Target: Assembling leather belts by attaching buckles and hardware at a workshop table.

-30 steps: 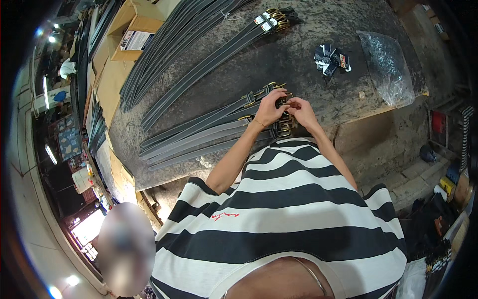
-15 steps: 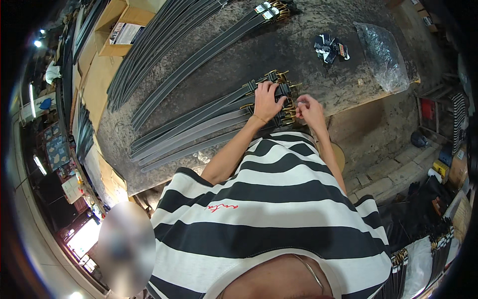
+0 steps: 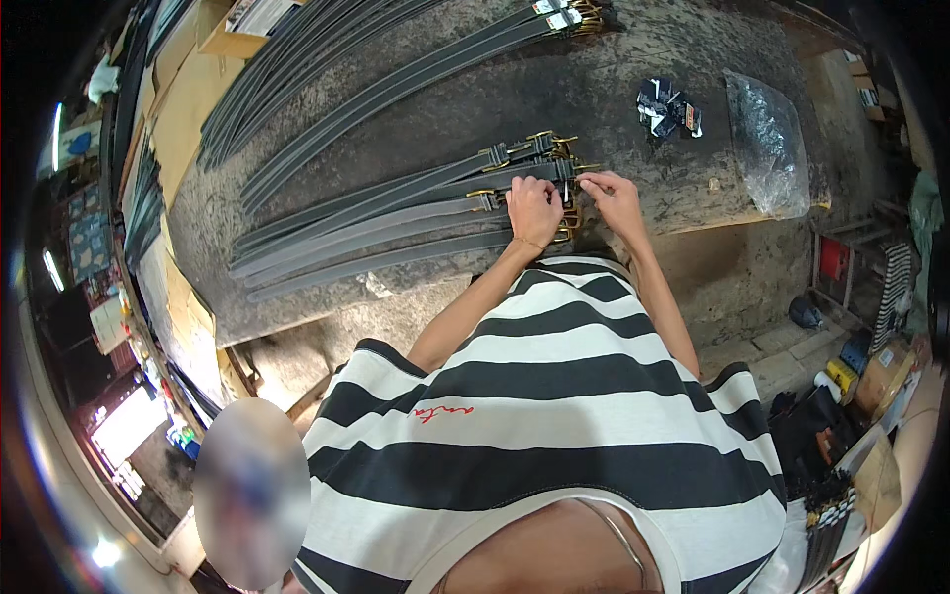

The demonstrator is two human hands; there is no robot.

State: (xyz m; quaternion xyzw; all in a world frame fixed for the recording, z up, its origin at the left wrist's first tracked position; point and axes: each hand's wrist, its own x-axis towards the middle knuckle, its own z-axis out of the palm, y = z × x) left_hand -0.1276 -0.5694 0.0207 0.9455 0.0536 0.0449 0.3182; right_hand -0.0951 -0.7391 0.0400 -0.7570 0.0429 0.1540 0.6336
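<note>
Dark grey belts (image 3: 386, 211) with gold-coloured buckles (image 3: 554, 142) lie side by side before me, their buckle ends toward the right. My left hand (image 3: 535, 211) is closed, with bent fingers gripping one belt just behind its buckle. Close by on the right, my right hand (image 3: 616, 201) pinches thumb and forefinger at the same buckle end. Whatever sits between those fingertips is too small to make out. A small whitish piece shows between the two hands.
More belts (image 3: 386, 94) with white tags lie farther back. Small black-and-white tags (image 3: 669, 109) sit in a pile beside a clear plastic bag (image 3: 769, 146) on the dark worn table (image 3: 653, 54). An open cardboard box (image 3: 226, 38) stands far left; a stool (image 3: 841, 259) is at right.
My right hand has come up to the buckle end and pinches there. The left hand's fingers have curled in and slid slightly nearer me. The whole view has shifted a little.
</note>
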